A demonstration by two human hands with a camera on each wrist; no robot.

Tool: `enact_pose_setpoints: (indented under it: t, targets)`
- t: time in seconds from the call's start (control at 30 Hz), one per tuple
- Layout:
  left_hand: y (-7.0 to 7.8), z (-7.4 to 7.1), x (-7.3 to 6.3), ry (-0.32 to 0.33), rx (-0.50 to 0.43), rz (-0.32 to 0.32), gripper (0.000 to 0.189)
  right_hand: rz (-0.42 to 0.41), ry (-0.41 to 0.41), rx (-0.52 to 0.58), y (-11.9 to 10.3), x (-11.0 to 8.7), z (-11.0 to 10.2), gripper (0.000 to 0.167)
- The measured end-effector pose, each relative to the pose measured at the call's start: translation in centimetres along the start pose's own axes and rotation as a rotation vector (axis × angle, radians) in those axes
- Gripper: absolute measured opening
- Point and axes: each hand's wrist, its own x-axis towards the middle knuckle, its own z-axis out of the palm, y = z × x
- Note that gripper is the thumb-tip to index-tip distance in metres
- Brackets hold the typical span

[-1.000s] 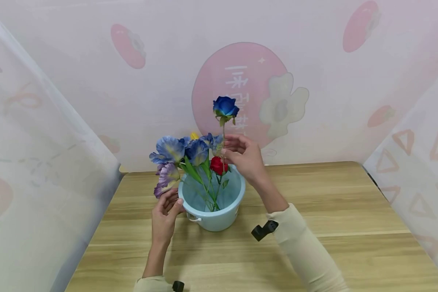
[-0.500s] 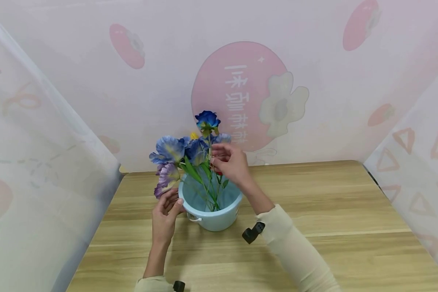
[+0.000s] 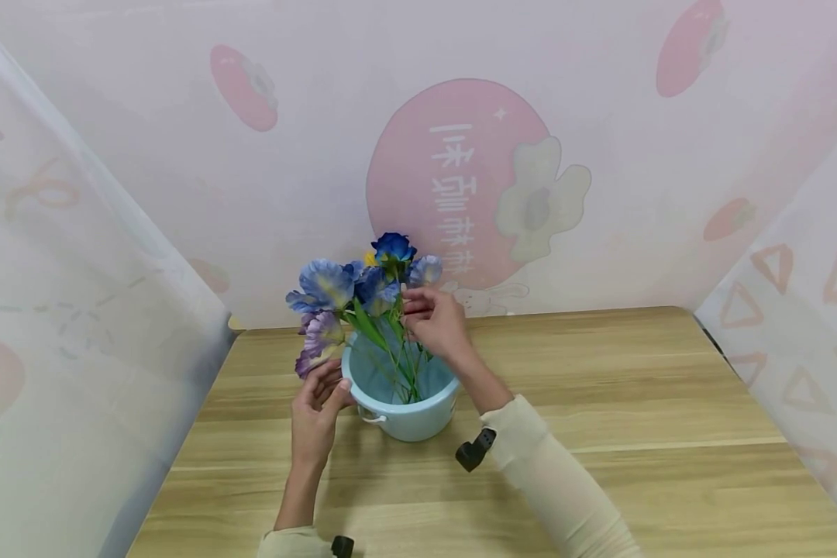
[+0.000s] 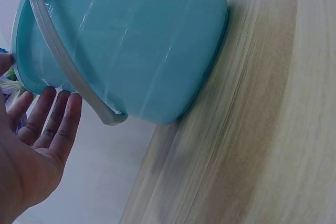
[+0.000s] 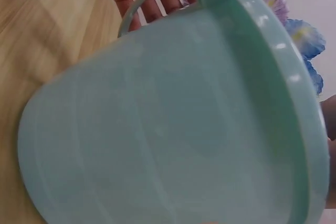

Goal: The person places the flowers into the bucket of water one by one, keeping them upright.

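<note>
A light-blue bucket [image 3: 418, 425] stands on the table with several artificial flowers leaning in it. My left hand [image 3: 314, 422] holds its left rim, thumb at the edge and fingertips against the outer wall, beside the white handle [image 4: 71, 72]. My right hand [image 3: 435, 322] pinches the stem of a dark-blue rose [image 3: 394, 248] above the bucket. Blue ruffled flowers [image 3: 326, 285] and a purple one [image 3: 322, 337] lean over the left rim. Behind them shows a bit of a yellow flower [image 3: 370, 258]. The red rose is hidden behind my right hand.
The wooden table [image 3: 635, 434] extends around the bucket to both sides. A pale printed cloth [image 3: 307, 155] hangs behind and along the sides. Each sleeve has a black camera mount [image 3: 476, 449] by it.
My right hand has moved left and down with the dark-blue rose, lowering its bloom to the blue flowers. The red rose has gone out of sight. My left hand has stayed on the rim.
</note>
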Motion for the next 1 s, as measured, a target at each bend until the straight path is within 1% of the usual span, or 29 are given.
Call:
enact_pose_setpoints:
  t: [0.1,0.33,0.43,0.53,0.63,0.77,1.0]
  targets:
    - [0.0,0.0,0.1,0.001,0.000,-0.002,0.038,0.014,0.019,-0.024,0.3,-0.2,0.2,0.035]
    - [-0.1,-0.1,0.3,0.003,0.006,-0.004,0.038,0.030,0.047,0.002,0.6,-0.7,0.8,0.035]
    - [-0.2,0.0,0.2,0.002,0.018,-0.009,0.038,0.022,0.059,-0.021,0.5,-0.9,0.7,0.034]
    - [-0.2,0.0,0.1,0.002,0.027,-0.010,0.038,-0.007,0.068,-0.084,0.3,-1.2,0.2,0.033]
    - [-0.2,0.0,0.2,0.002,0.025,-0.008,0.038,-0.033,0.056,-0.122,-0.1,-1.5,-0.4,0.034]
    - [-0.2,0.0,0.3,0.000,0.020,-0.002,0.037,-0.042,0.031,-0.108,-0.5,-2.2,-1.3,0.037]
    - [-0.1,0.0,0.1,-0.002,0.027,-0.005,0.037,-0.043,0.036,-0.067,-0.5,-3.2,-3.4,0.039]
